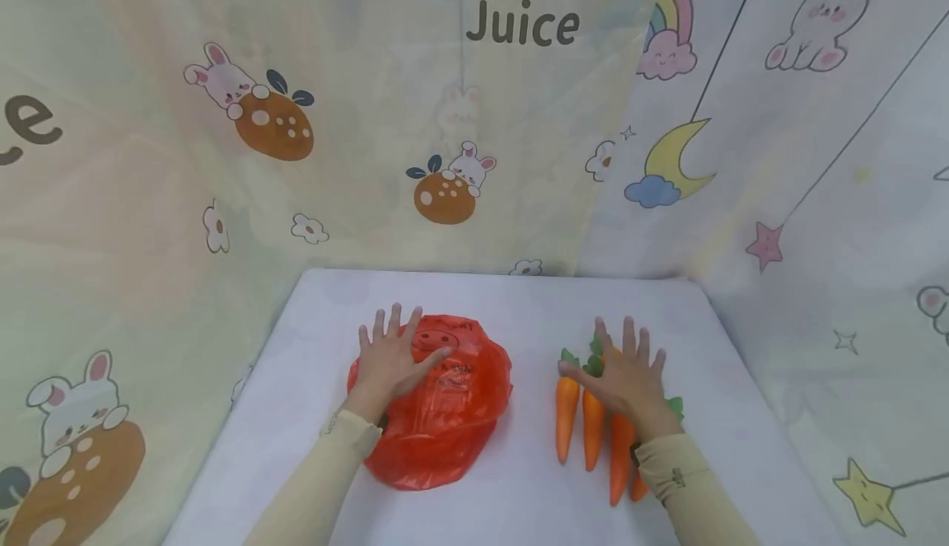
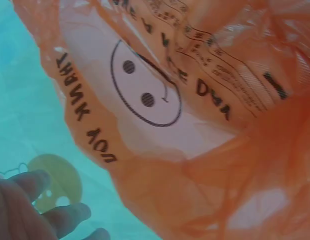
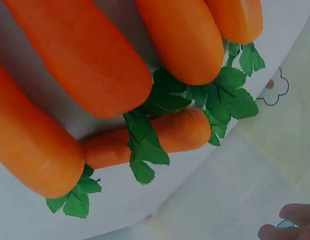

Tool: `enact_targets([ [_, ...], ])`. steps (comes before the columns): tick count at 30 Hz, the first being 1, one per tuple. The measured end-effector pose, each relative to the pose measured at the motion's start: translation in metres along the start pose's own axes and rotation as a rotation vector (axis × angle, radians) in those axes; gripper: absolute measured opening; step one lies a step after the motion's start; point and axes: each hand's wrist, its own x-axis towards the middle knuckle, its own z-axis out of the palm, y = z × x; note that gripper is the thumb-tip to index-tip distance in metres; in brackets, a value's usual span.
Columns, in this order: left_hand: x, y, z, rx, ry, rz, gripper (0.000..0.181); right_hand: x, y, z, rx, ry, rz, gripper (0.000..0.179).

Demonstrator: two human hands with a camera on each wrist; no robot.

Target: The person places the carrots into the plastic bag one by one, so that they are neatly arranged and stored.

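Observation:
A red plastic bag [image 1: 452, 422] with a printed smiling face lies crumpled on the left half of the table. Over its left part my left hand [image 1: 389, 365] hovers with fingers spread, holding nothing. Close up in the left wrist view, the bag [image 2: 210, 175] shows black lettering, with fingertips [image 2: 65, 220] at the lower left. Several orange carrots [image 1: 567, 414] with green leaves lie to the right. My right hand [image 1: 632, 377] is spread above them, hiding some, and grips none. In the right wrist view, one smaller carrot [image 3: 182, 129] lies crosswise by the leafy ends of thicker carrots [image 3: 80, 55].
The white table [image 1: 534, 497] has rounded far corners. Behind it and at both sides hangs a pale curtain [image 1: 356, 184] printed with rabbits, stars and flowers. A strip of bare tabletop separates the bag from the carrots.

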Motion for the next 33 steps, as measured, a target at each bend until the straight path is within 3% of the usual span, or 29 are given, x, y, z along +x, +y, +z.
enact_targets([
  [13, -0.005, -0.028, 0.012, -0.063, 0.075, -0.066, 0.121, -0.004, -0.011, 0.023, 0.041, -0.003, -0.009, 0.127],
  [20, -0.012, -0.044, 0.019, -0.131, 0.094, -0.122, 0.118, -0.006, -0.019, 0.037, 0.142, 0.004, 0.008, 0.122],
  [25, -0.018, -0.047, 0.023, -0.29, 0.026, -0.241, 0.112, -0.008, -0.028, 0.047, 0.237, -0.065, 0.133, 0.114],
  [29, -0.021, -0.05, 0.026, -0.456, -0.015, -0.338, 0.107, -0.01, -0.032, 0.05, 0.205, -0.07, 0.187, 0.104],
  [33, -0.024, -0.056, 0.025, -0.582, -0.027, -0.37, 0.099, -0.012, -0.034, 0.051, 0.174, -0.066, 0.196, 0.069],
])
